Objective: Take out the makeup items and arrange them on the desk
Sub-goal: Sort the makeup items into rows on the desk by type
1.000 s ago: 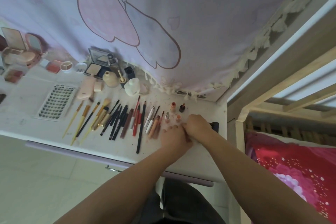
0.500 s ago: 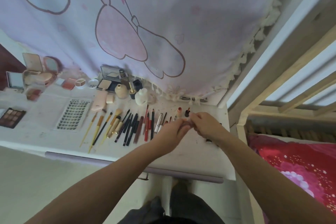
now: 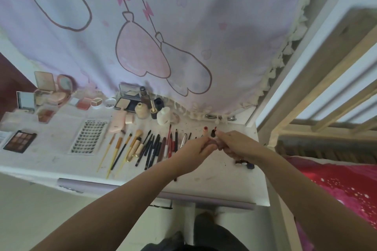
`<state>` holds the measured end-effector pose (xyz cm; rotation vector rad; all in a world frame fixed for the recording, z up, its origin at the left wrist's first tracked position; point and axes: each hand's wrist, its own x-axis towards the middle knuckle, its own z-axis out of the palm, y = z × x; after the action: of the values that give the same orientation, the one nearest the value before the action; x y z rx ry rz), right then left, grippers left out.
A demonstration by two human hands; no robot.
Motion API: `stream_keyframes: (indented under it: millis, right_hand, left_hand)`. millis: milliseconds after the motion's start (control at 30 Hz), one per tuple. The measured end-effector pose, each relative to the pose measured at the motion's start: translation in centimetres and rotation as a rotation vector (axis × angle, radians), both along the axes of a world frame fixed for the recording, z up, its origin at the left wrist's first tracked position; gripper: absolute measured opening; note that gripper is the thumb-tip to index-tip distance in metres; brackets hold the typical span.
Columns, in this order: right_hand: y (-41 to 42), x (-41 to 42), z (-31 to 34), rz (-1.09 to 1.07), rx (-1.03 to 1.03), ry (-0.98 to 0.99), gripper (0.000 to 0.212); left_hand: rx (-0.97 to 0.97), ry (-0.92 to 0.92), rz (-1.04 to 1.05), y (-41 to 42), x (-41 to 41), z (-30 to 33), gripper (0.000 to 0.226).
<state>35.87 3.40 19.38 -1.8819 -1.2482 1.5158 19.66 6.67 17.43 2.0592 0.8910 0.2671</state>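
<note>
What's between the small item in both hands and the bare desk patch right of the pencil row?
Nothing visible. Left hand and right hand pinch the small item above the desk; the patch below is bare. A small dark item lies further right, off the path.

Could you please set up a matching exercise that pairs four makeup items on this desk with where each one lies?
Things:
1. eyeshadow palette
2. false-lash sheet
3. white bottle
4. round pink compact

Places:
A. at the back of the desk, just behind the row of pencils
B. near the desk's far left edge, at the front
C. back left corner, lid standing open
D. flat on the desk, just left of the brushes

Pairs: 1-B, 2-D, 3-A, 4-C
</note>
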Motion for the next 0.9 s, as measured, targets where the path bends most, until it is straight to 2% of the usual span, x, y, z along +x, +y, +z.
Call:
stream_keyframes:
  millis: [100,200,233,333,367,500,533,667,833,900]
  right_hand:
    - [0.1,0.0,0.2,0.026,0.144,0.044,0.037]
    - [0.3,0.7,0.5,0.103,0.131,0.049,0.027]
    - [0.4,0.9,0.7,0.103,0.094,0.043,0.029]
    - [1.2,1.1,1.1,0.119,0.001,-0.035,0.057]
    - [1.4,1.3,1.1,0.132,-0.006,-0.041,0.060]
    - [1.5,2.3,0.8,0.181,0.033,0.009,0.030]
    - [1.6,2.6,0.8,0.171,0.012,0.022,0.029]
    - [2.1,2.7,0.8,0.151,-0.078,0.006,0.051]
    - [2.2,3.9,0.4,0.171,-0.024,0.145,0.025]
    - [2.2,4.3,0.6,0.175,-0.053,0.186,0.022]
  left_hand:
    - [-0.103,-0.038,0.064,0.4,-0.1,0.2,0.021]
    - [-0.140,-0.048,0.072,0.8,-0.3,0.0,0.017]
    - [-0.142,-0.042,0.073,0.9,-0.3,-0.1,0.018]
    - [-0.129,-0.010,0.071,1.1,0.1,-0.3,0.016]
    - [-0.128,-0.008,0.069,1.2,0.3,-0.3,0.017]
    - [-0.142,-0.013,0.078,1.5,0.3,-0.4,0.018]
    - [-0.141,-0.013,0.076,1.6,0.3,-0.4,0.016]
    - [-0.122,-0.001,0.061,1.7,0.8,-0.5,0.016]
    - [-0.181,-0.004,0.075,2.1,0.8,-0.3,0.020]
    - [-0.179,0.002,0.069,2.2,0.9,-0.3,0.019]
